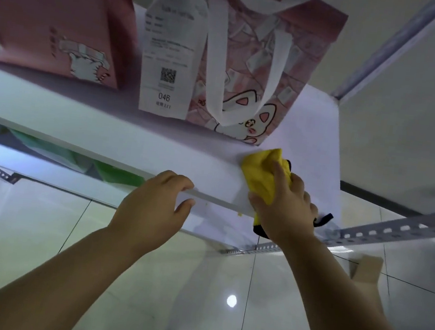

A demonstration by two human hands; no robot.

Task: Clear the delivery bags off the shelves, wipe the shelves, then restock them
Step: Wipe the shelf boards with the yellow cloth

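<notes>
1. The right hand [286, 200] grips a yellow cloth [262, 173] and presses it on the near right edge of the white shelf [80, 109].
2. The left hand [156, 206] holds nothing; its curled fingers rest on the shelf's near edge, left of the cloth.
3. A pink cat-print bag [263, 69] with a receipt [169, 57] stands on the shelf just beyond the cloth.
4. A plain pink bag [51, 12] stands at far left.

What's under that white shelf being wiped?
Under the white shelf board, green bags show on a lower level; the board hides most of them and whatever else sits there.
</notes>
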